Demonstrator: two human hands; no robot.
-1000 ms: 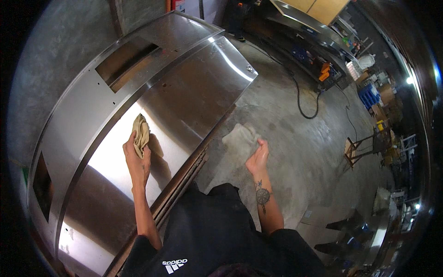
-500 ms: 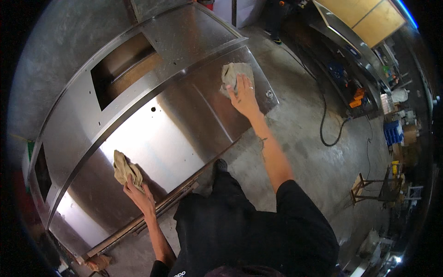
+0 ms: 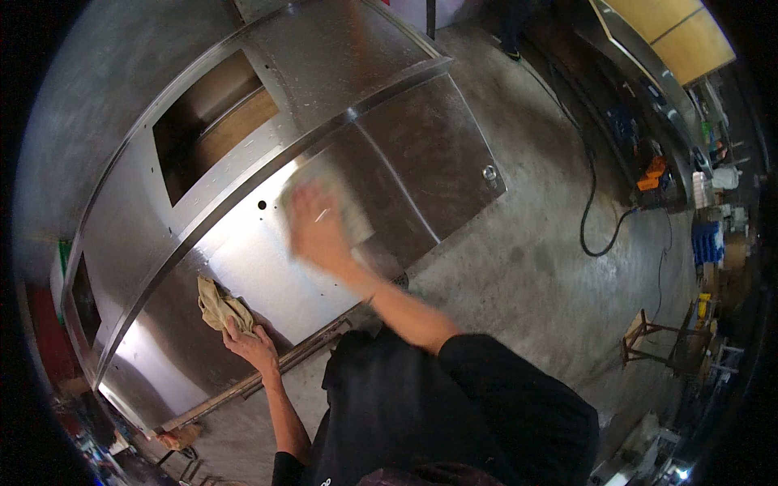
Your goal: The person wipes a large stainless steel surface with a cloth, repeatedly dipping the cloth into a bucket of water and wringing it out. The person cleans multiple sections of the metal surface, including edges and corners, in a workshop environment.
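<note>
A large stainless steel cabinet or counter body [image 3: 413, 150] stretches across the left and middle, its brushed front panel before me. My right hand [image 3: 320, 231], blurred by motion, presses a pale beige cloth [image 3: 354, 212] against the middle of that panel. The fingers lie over the cloth, just right of a small round hole [image 3: 262, 205]. Farther left and lower, my left hand [image 3: 253, 347] grips a crumpled tan rag [image 3: 219, 304] by its lower end. The rag rests on or close to the steel; contact is hard to tell.
A rectangular cutout [image 3: 215, 121] opens in the cabinet's upper face. Wooden strips [image 3: 235, 398] run under its near edge. On the concrete floor [image 3: 527, 292] lies a black cable [image 3: 590, 186]. A small frame stand [image 3: 660, 344] and cluttered tools stand at right. Another person's foot [image 3: 510, 53] shows at the top.
My right hand has swept the cloth leftward and nearer, from the panel's right end to its middle. My left hand and rag have stayed nearly in place. The view has shifted slightly.
</note>
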